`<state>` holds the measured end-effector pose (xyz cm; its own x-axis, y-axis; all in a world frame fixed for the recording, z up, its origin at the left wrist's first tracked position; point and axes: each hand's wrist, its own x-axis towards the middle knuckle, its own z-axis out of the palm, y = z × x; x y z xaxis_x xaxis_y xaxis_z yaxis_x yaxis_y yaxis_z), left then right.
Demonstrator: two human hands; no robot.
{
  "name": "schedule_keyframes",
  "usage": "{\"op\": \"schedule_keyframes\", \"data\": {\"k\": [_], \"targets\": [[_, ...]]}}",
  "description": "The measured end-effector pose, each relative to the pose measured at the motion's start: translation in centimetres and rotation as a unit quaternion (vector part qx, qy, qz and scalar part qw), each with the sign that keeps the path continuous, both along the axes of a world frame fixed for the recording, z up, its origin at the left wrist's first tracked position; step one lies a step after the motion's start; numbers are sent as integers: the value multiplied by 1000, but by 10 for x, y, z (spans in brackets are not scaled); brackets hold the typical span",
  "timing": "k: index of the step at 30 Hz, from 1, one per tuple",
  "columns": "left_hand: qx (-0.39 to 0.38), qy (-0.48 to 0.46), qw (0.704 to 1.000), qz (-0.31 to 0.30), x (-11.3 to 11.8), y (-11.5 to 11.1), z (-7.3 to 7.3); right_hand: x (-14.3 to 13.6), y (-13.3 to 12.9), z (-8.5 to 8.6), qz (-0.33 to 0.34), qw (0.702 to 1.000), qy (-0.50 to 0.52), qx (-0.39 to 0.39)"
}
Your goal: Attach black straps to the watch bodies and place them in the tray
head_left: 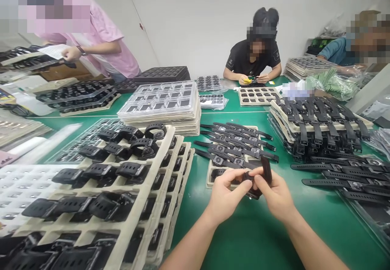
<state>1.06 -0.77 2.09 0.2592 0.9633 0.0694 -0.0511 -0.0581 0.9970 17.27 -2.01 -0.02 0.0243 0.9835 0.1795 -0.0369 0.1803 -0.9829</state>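
Between my two hands is a black smartwatch (267,170), one end of its strap sticking up beside my right fingers. My left hand (228,193) pinches the watch from the left, thumb and fingertips on it. My right hand (276,191) grips it from the right, thumb against the strap. The watch's body is largely hidden by my fingers. Just beyond my hands lies a beige tray (210,176) holding several smartwatches (237,140) with straps laid out flat and their backs up. A closed-strap watch (217,173) sits in its near row.
At left, stacked beige trays (164,152) hold looped watches. Clear-lidded trays (160,99) stand behind them. On the right are another loaded tray stack (319,119) and loose strapped watches (350,176). A co-worker (252,63) sits across the green table (243,237); others are at both sides.
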Motion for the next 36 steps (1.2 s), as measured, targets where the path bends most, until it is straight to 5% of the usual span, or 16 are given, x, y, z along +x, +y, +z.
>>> {"op": "schedule_keyframes", "data": {"k": [8,14,23,36], "targets": [[-4,47,999,-12,-1,0,3,2,4,0,17,998,-63,20],[30,72,997,4,1,-3,2,6,0,0,-45,977,-149,144],[-58,-49,996,-40,7,-5,1,9,-3,-16,-66,977,-103,173],[-45,-59,997,-17,8,-10,1,2,-6,-1,-97,984,12,149]]}}
